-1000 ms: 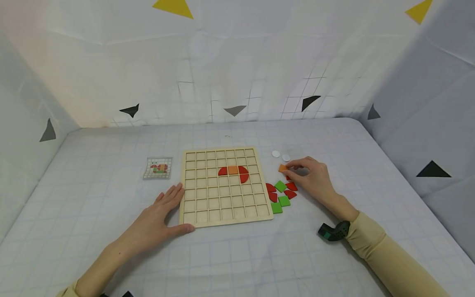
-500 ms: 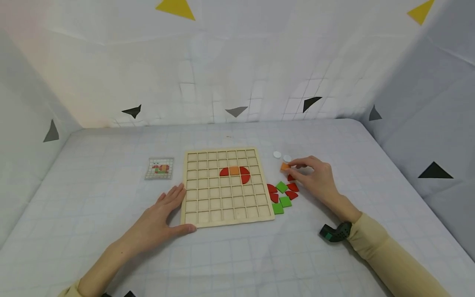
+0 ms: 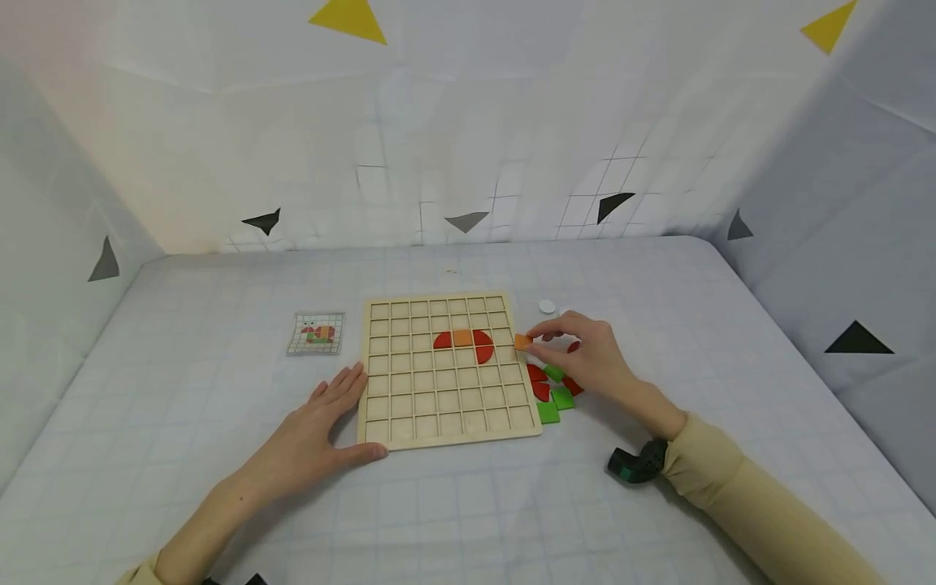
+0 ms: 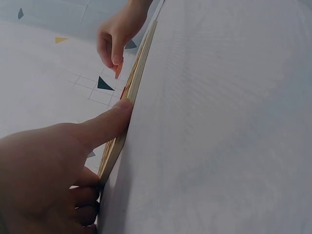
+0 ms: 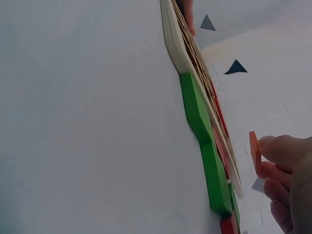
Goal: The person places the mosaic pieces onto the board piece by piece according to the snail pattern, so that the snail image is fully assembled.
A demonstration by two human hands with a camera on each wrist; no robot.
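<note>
My right hand (image 3: 585, 353) pinches an orange square tile (image 3: 522, 342) between thumb and fingers, at the right edge of a wooden grid board (image 3: 409, 406). In the right wrist view the orange tile (image 5: 255, 152) is held up off the table. Fingers straight and spread, my left hand (image 3: 303, 435) touches the board's left edge and near left corner. Set in the grid are an orange square (image 3: 462, 337), a red quarter-round piece (image 3: 443, 340) to its left, and red pieces (image 3: 483, 348) to its right.
Right of the board lie several green squares (image 3: 548, 413) and red quarter-round pieces (image 3: 539, 392), partly behind my right hand. A white disc (image 3: 547, 307) lies beyond them. Left of the board sits a small pattern card (image 3: 314, 333). White sheeting (image 3: 468, 122) walls the back and sides.
My right hand has picked up the orange tile from beside the white discs and carried it left to the board's edge. The left hand stays in place.
</note>
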